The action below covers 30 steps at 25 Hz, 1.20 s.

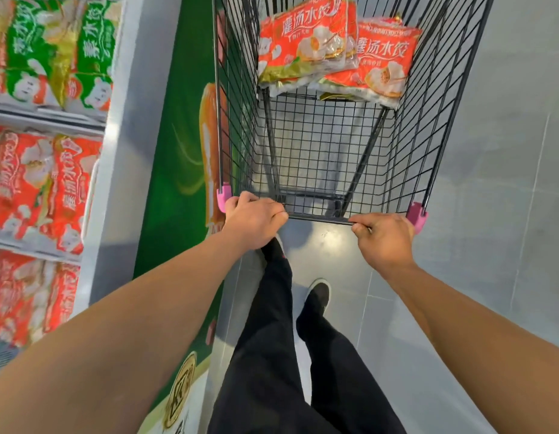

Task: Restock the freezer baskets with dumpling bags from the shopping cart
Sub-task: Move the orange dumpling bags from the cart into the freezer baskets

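Head view: the left hand (254, 222) and right hand (383, 236) are both curled tight round the handle (319, 218) of the cart (428, 126). Two red bags (308, 42) lie at the cart's far end, nowhere near the hands. The freezer (121, 170) sits just left of the cart, baskets already pretty full. Risk looks like the cart scraping the freezer's side, or bags sliding when it stops.
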Tool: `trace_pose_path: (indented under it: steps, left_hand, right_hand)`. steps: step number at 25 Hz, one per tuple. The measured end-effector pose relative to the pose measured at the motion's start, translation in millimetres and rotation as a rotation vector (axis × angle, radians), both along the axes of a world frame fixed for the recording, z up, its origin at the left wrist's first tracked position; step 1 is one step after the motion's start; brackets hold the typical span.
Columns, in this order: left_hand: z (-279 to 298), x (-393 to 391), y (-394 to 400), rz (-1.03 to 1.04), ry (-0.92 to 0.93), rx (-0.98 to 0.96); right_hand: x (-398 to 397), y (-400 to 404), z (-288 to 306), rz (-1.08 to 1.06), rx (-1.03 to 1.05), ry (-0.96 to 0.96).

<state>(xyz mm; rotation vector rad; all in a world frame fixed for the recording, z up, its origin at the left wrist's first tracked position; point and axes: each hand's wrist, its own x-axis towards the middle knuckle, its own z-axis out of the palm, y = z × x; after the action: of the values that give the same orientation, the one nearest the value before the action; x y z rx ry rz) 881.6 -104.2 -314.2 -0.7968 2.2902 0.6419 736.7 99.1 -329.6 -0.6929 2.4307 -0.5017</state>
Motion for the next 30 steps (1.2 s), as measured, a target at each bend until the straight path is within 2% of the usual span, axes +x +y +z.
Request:
trace_pose_path:
  steps: [5,11,14,17,19,24,30]
  left_hand:
    - [-1.3,35.4,17.9,-0.014,0.017,0.012]
    - [-3.6,43.4,10.7,-0.009,-0.005,0.043]
    - [0.6,41.3,2.7,0.012,-0.004,0.154]
    - [14.0,26.8,-23.7,0.214,0.081,0.385]
    - [24.7,13.6,-44.9,0.308,0.171,0.366]
    - [41.8,-38.2,-102.1,0.381,0.281,0.29]
    - [11.5,-129.1,-164.4,0.713,0.313,0.337]
  right_hand:
    - [30.1,19.1,-0.6,0.019,0.035,-0.032]
    - [40.8,8.9,11.5,-0.002,0.13,-0.056]
    - [36.5,-0.7,24.1,-0.003,0.238,-0.16]
    - [26.3,-25.2,45.7,-0.053,0.276,-0.246]
    - [16.4,-46.6,56.0,-0.074,0.239,-0.276]
    - [-33.9,-109.2,65.0,-0.093,0.131,-0.295]
    - [-143.9,-197.4,26.5,-0.149,-0.002,-0.289]
